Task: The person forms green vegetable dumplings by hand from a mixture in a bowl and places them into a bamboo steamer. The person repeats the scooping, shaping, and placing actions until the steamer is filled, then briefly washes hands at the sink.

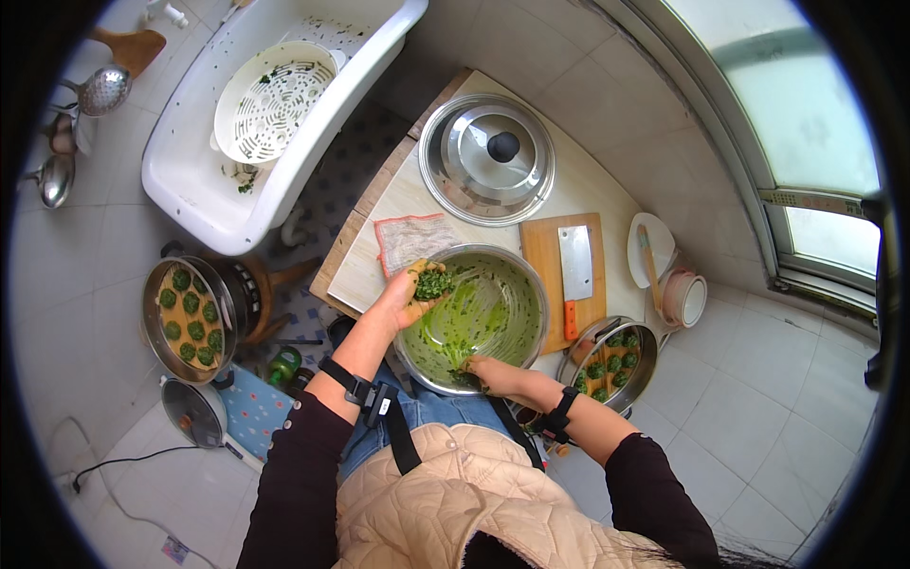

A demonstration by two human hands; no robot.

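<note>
A large stainless steel bowl (522, 320) stands before me, its inside smeared with green paste and chopped greens. My left hand (414, 290) cups a clump of chopped green mixture (434, 283) over the bowl's left rim. Inside the bowl, low near the front wall, my right hand (490, 373) has its fingers down at some green mixture; the fingertips are partly hidden. Several green balls sit in a steamer pan (226, 313) at the left, and more lie in a second steamer pan (648, 363) to the right of the bowl.
A cleaver (576, 263) lies on a wooden cutting board (530, 235) right of the bowl. Behind are a steel lid (469, 149) and a mesh cloth (409, 238). A white sink (185, 156) holds a colander (227, 99). A white dish (650, 227) and a pink-and-white container (686, 295) stand far right.
</note>
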